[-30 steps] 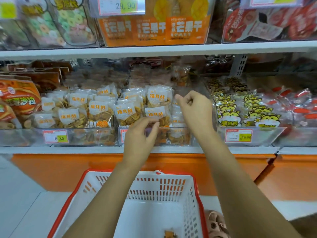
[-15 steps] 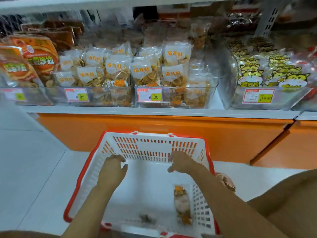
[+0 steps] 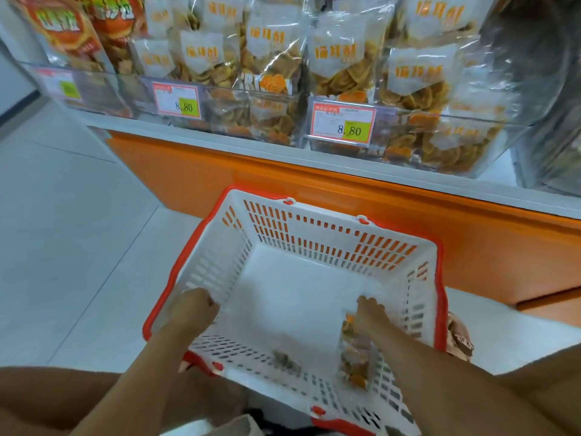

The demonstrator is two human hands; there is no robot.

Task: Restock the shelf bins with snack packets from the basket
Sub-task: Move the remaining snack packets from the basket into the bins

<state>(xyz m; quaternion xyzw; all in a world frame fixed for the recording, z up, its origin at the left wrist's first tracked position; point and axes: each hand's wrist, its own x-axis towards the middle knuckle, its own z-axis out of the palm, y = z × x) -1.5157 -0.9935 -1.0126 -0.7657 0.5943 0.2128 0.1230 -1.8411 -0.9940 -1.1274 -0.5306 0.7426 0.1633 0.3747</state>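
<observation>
To carry it up to the bin (image 3: pixel 408 136), the right hand (image 3: pixel 371 313) pinches the snack packet (image 3: pixel 355 354) at 4 o'clock in the basket (image 3: pixel 330 247); if the left hand (image 3: pixel 191 306) grips anything, I cannot tell.

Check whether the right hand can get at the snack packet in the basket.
Probably yes: the right hand is down inside the basket, right at the upper end of the snack packet, with nothing lying on it.
</observation>
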